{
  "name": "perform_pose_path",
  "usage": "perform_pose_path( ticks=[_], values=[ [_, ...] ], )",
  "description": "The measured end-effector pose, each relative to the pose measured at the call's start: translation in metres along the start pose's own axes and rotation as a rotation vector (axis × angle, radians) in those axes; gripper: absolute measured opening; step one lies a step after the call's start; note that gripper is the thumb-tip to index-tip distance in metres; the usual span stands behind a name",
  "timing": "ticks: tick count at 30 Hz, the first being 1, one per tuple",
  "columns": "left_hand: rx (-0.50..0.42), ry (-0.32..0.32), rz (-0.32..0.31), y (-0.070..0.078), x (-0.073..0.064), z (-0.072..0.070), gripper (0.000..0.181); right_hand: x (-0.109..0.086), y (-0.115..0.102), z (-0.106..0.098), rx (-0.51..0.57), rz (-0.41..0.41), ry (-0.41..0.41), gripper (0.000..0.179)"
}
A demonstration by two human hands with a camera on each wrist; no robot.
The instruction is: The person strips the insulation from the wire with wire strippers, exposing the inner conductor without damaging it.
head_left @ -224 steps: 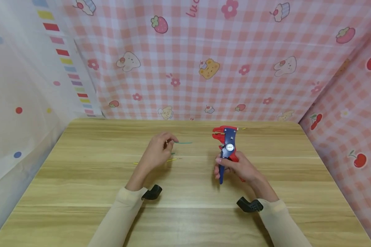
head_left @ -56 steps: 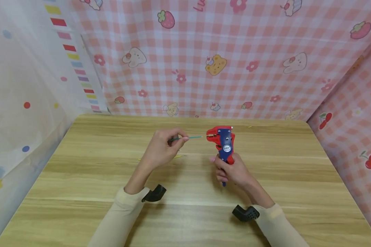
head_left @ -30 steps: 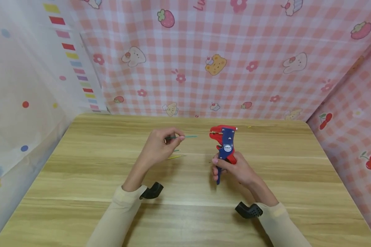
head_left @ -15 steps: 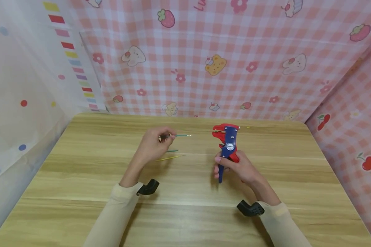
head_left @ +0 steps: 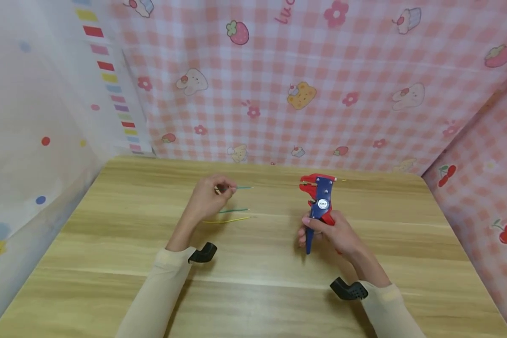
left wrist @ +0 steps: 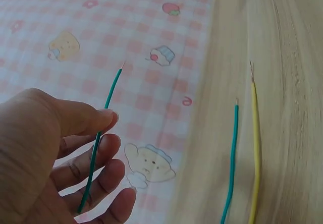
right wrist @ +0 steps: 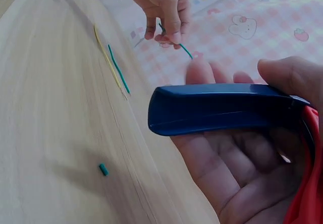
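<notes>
My left hand [head_left: 209,199] pinches a short green wire [left wrist: 113,88] between thumb and index finger. Its far end shows a thin bare copper tip in the left wrist view, and its other end lies across the curled fingers. To the right, my right hand [head_left: 335,230] grips a red and blue wire stripper [head_left: 322,192] by its handles, head upward. The stripper's jaws face left, apart from the wire. Beside the left hand, a second green wire [left wrist: 232,158] and a yellow wire [left wrist: 256,148] lie on the table, both with bare strands at one end.
The wooden table [head_left: 253,281] meets a pink checked cloth [head_left: 253,84] behind. A short piece of green insulation [right wrist: 103,169] lies on the table in the right wrist view. Near the back edge, a tiny yellow piece [head_left: 344,180] sits right of the stripper's head.
Between 1.9 s ago and now, my left hand drew the green wire leftward from beside the stripper's jaws. The gap between wire and stripper has widened. The right hand still holds the stripper.
</notes>
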State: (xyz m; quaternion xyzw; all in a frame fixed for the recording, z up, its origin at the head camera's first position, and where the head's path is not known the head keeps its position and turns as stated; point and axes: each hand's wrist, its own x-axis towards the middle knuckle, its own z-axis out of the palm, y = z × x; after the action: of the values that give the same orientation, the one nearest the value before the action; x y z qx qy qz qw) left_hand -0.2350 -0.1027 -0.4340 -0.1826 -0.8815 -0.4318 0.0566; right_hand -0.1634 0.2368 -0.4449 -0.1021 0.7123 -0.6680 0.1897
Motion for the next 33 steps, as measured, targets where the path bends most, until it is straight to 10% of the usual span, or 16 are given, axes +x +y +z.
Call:
perform_pose_path(
  ticks=[33],
  values=[
    [0.092,-0.130,-0.119,-0.044,0.013,0.016,0.005,-0.032,0.033,-0.043,-0.341,0.285,0.333,0.046]
  ],
)
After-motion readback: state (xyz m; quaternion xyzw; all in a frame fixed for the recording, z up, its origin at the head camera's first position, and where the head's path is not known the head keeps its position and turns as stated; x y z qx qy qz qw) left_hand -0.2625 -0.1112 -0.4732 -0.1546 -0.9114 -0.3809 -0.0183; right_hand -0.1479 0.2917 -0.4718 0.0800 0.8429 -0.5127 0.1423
